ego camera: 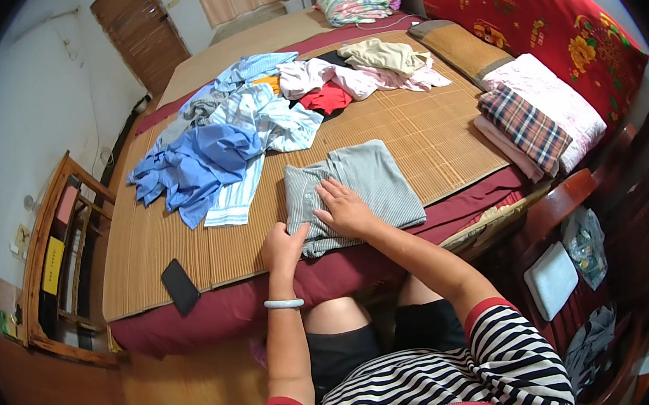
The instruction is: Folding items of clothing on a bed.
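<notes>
A grey, finely striped shirt [378, 182] lies partly folded on the bamboo mat [411, 129], close to the bed's near edge. My right hand [344, 207] rests flat on it, fingers spread a little, beside its buttoned placket. At the shirt's left edge is my left hand [286, 244], its thumb over the fabric and the other fingers largely hidden; whether it pinches the cloth is unclear. Beyond the shirt, to the left, lie a crumpled blue shirt [209, 158] and blue-and-white striped garments [269, 117]. Pink, red and beige clothes [383, 56] are heaped farther back.
A black phone [180, 286] lies at the mat's near left edge. Folded plaid cloth [525, 124] sits beside a pale pink pillow [560, 98] at right. A dark red wooden chair [559, 203] stands near the bed's right corner, and a wooden shelf [43, 259] at left.
</notes>
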A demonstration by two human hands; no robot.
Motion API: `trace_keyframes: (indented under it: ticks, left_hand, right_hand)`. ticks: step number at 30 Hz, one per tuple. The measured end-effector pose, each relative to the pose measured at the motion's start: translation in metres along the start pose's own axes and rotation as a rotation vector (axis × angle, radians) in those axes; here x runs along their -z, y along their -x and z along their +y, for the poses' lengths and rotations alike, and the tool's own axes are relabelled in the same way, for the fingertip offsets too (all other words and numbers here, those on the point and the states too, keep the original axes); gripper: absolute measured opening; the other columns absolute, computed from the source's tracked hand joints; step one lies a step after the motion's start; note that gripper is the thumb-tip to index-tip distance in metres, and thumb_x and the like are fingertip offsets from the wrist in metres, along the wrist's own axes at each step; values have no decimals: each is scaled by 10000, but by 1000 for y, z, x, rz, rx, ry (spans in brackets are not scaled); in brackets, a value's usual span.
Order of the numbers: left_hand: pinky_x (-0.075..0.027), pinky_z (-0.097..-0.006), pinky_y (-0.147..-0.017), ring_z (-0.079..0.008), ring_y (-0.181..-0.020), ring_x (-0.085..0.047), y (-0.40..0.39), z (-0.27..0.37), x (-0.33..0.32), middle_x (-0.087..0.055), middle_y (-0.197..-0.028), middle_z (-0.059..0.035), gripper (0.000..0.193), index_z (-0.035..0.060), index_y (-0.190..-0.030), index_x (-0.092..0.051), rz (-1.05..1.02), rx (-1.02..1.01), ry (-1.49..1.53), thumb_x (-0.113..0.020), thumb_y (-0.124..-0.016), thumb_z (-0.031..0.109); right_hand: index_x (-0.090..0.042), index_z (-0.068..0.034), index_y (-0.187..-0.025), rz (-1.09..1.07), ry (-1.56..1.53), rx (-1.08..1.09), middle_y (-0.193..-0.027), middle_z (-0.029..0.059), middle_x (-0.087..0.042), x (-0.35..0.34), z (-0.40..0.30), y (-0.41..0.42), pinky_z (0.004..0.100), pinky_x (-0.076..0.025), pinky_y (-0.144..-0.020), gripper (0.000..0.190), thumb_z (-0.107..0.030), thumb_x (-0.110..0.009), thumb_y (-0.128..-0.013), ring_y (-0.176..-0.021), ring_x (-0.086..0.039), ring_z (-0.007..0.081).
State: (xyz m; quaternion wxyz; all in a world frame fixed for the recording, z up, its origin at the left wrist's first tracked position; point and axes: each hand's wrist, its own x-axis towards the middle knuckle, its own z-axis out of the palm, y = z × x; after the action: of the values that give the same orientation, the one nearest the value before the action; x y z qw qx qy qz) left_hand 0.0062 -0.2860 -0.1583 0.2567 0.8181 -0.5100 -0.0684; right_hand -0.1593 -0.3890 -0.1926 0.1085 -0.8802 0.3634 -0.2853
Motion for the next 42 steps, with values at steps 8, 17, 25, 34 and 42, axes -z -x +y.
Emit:
trace_keyframes:
  ticks: [8,17,25,34,42]
  left_hand:
    - [-474,-346,-626,-154,-673,-582,-23,16,5,-644,-747,-93,332,-41,-798,-587,49,24,813,-765,-759,236]
    - [-477,-406,-558,-270,-600,-610,-10,130,21,-615,-710,-121,376,68,-978,-551,212,-367,332,-775,-757,273]
    - [-478,-414,-954,-308,-1147,-574,67,156,-60,-599,-1282,-136,601,86,-1268,-565,-53,-897,132,-787,-741,270]
    - [-388,-442,-1049,-306,-1198,-535,73,127,-64,-590,-1290,-104,600,95,-1273,-579,75,-864,115,-793,-730,231]
    - [-288,-546,-1124,-371,-1355,-395,78,115,-45,-519,-1401,-139,645,149,-1329,-586,51,-755,33,-776,-757,378]
  right_hand:
    - [-543,23,-1338,53,-515,-155,-1408,254,-507,20,7,2,434,-337,-1132,530,-381,-487,-1000,-1355,-440,377]
    - [-413,22,-1427,-216,-1534,-745,-1381,213,-507,69,74,14,462,-458,-1020,669,-513,-408,-1026,-1172,-565,317]
    - [-581,-6,-1288,50,-1319,-899,-1207,159,-648,99,147,38,420,-515,-908,559,-466,-530,-974,-1052,-648,255]
    - [-626,46,-1184,124,-811,-738,-1051,196,-692,98,119,5,395,-540,-789,478,-312,-707,-879,-937,-677,296]
    - [-536,-42,-1340,232,81,-271,-1358,208,-550,111,66,-18,467,-412,-1048,560,-364,-654,-898,-1250,-527,366]
